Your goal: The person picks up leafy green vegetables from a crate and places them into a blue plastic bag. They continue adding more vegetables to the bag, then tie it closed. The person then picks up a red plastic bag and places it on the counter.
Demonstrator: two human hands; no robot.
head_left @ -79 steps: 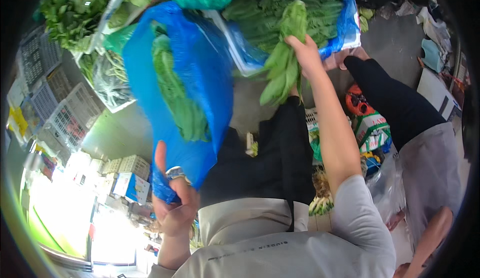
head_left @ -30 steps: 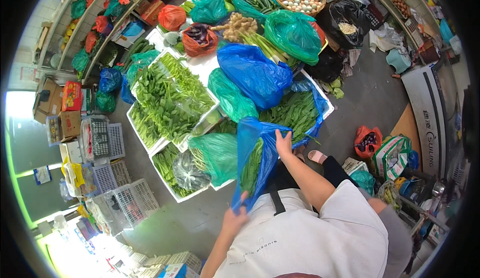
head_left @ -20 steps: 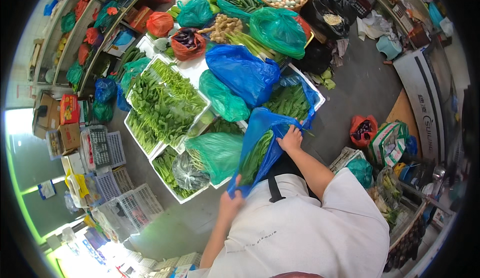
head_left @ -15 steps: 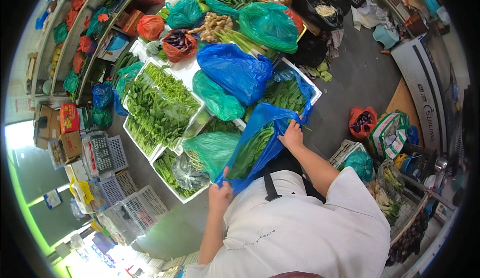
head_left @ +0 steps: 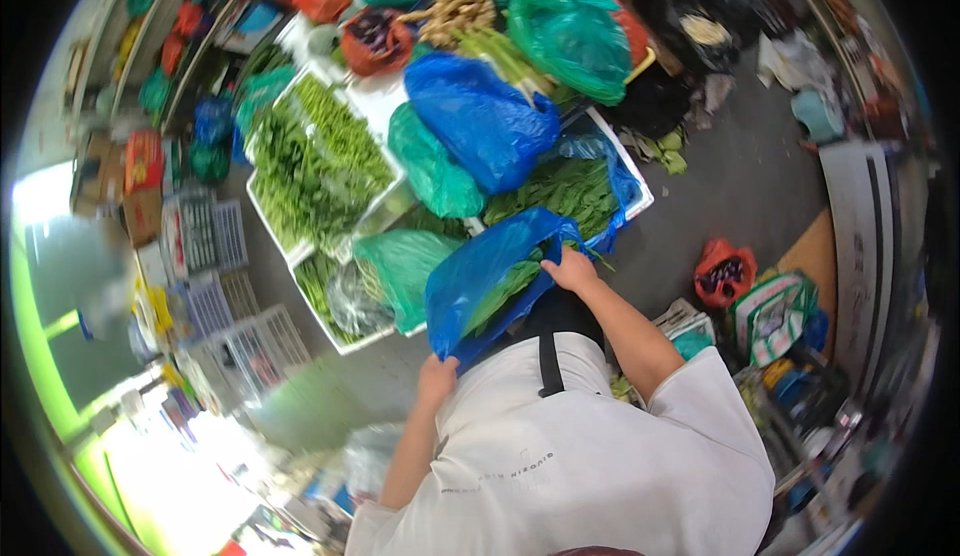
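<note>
In front of my body I hold a blue plastic bag (head_left: 458, 291) with leafy greens (head_left: 508, 294) showing through its opening. My left hand (head_left: 437, 376) is closed on the bag's near left corner. At the right end of the rim, my right hand (head_left: 570, 270) grips the plastic, close to some leaf tips. A green plastic bag (head_left: 405, 268) lies beside it on the left. Just beyond, a white foam box (head_left: 640, 194) lined with blue plastic holds more dark leafy greens (head_left: 565, 194).
Another foam box of bright greens (head_left: 315, 171) stands at the left. A large blue bag (head_left: 480, 121), ginger (head_left: 450, 16) and a red bag of eggplants (head_left: 375, 41) cover the far stand. On the floor at right sits another red bag (head_left: 724, 274). Plastic crates (head_left: 262, 351) stand left.
The view has swung, shifting the scene. The blue bag's far side now covers more of the greens, and its opening looks narrower. Both hands keep hold of the bag.
</note>
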